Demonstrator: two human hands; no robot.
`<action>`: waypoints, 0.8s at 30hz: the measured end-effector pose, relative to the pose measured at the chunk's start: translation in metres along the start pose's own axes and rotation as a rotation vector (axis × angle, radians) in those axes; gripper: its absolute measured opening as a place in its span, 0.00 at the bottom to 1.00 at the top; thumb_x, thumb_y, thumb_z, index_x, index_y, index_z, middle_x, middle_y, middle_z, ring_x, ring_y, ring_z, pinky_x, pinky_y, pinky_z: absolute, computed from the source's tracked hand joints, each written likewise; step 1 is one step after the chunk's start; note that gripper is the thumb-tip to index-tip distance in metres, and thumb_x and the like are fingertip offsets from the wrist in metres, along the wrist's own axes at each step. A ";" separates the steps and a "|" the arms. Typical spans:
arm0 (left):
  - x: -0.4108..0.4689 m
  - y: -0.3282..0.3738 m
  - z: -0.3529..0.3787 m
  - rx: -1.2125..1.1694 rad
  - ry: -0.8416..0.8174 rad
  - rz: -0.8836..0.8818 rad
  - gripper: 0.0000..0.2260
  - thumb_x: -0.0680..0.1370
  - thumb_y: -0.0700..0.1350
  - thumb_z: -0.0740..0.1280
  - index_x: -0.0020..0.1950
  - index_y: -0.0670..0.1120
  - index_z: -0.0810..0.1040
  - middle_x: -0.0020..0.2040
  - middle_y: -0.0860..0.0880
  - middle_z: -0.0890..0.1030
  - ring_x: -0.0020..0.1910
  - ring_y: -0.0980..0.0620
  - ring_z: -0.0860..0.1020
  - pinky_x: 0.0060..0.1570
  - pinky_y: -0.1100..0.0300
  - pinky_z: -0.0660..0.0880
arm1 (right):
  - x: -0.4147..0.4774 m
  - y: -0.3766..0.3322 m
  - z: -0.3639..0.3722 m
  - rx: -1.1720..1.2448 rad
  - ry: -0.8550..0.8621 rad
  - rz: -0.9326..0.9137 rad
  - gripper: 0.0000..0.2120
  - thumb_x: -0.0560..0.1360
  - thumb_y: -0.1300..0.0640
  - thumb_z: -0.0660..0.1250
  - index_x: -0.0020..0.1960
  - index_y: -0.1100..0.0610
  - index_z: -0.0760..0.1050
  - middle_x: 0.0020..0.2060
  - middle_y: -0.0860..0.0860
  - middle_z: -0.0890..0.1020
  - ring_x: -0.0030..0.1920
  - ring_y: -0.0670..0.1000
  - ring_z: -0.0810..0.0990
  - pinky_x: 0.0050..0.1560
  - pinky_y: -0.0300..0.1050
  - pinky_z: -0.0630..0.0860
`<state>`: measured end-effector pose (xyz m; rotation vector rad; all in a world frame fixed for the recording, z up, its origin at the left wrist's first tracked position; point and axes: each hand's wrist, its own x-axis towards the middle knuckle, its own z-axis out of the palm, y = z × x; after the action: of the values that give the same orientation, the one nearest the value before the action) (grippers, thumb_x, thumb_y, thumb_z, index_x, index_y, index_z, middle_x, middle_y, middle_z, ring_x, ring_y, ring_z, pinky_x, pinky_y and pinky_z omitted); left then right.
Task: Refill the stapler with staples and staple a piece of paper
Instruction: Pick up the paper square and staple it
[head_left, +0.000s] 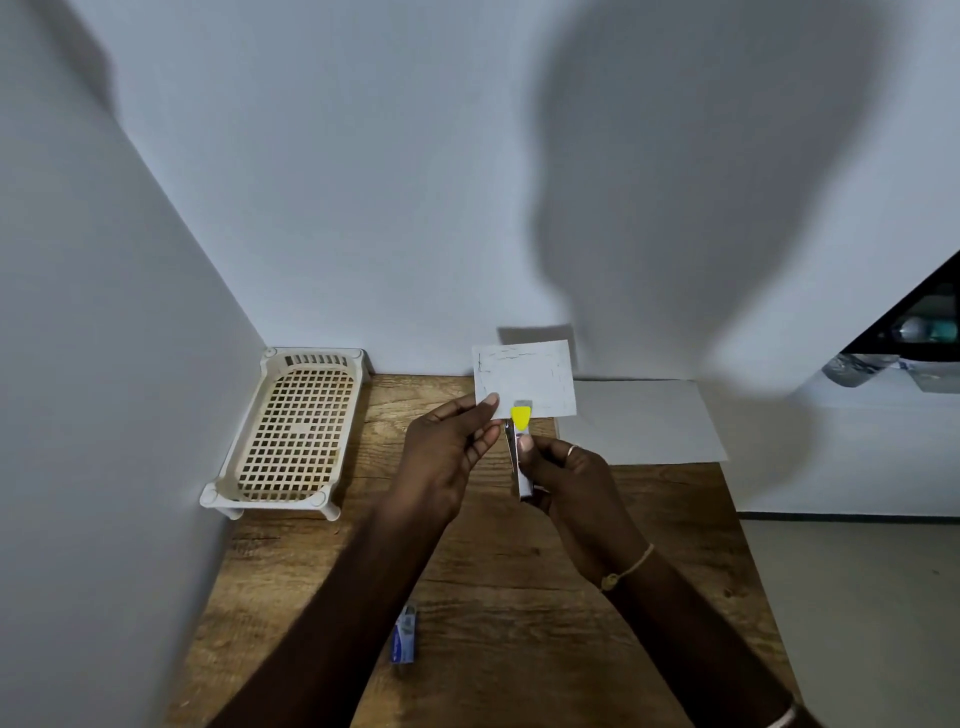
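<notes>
Nearest, staple box (404, 635) lies on wooden table (519, 571). Above it, right hand (569, 480) clamps stapler (521, 447), yellow nose on the bottom edge of small paper (524, 379), which left hand (447, 457) pinches. Farther: blank sheet (641, 421), slotted tray (291, 431) against the wall.

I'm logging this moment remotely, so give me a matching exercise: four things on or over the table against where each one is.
Things:
1. stapler
2. small paper
3. staple box
4. basket

Places:
A. lying on the table near its front edge
B. gripped in the right hand
C. standing in the back left corner
D. pinched by the left hand

Pairs: 1-B, 2-D, 3-A, 4-C
</notes>
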<state>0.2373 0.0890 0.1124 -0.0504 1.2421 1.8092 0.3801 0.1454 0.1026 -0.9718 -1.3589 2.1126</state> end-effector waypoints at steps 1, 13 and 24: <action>0.000 0.000 0.000 0.005 0.006 0.001 0.10 0.73 0.36 0.77 0.53 0.36 0.83 0.43 0.43 0.87 0.41 0.51 0.86 0.42 0.62 0.82 | 0.001 0.000 0.001 0.008 0.003 0.006 0.20 0.74 0.46 0.73 0.59 0.58 0.84 0.53 0.59 0.86 0.56 0.63 0.84 0.60 0.65 0.79; 0.000 -0.002 0.001 0.066 0.022 0.072 0.06 0.73 0.36 0.77 0.50 0.38 0.86 0.46 0.41 0.88 0.40 0.50 0.85 0.44 0.61 0.83 | 0.013 -0.008 0.010 0.100 0.034 -0.006 0.21 0.67 0.44 0.77 0.52 0.59 0.86 0.46 0.61 0.86 0.44 0.56 0.83 0.51 0.54 0.80; -0.002 -0.001 -0.001 0.036 0.024 0.055 0.06 0.73 0.36 0.77 0.48 0.39 0.85 0.39 0.45 0.86 0.35 0.53 0.83 0.40 0.62 0.82 | 0.021 -0.002 0.013 0.077 0.086 0.014 0.09 0.75 0.54 0.74 0.47 0.60 0.86 0.38 0.58 0.84 0.40 0.54 0.80 0.49 0.54 0.78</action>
<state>0.2388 0.0869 0.1126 -0.0179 1.3044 1.8373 0.3566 0.1535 0.1013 -1.0317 -1.2234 2.0917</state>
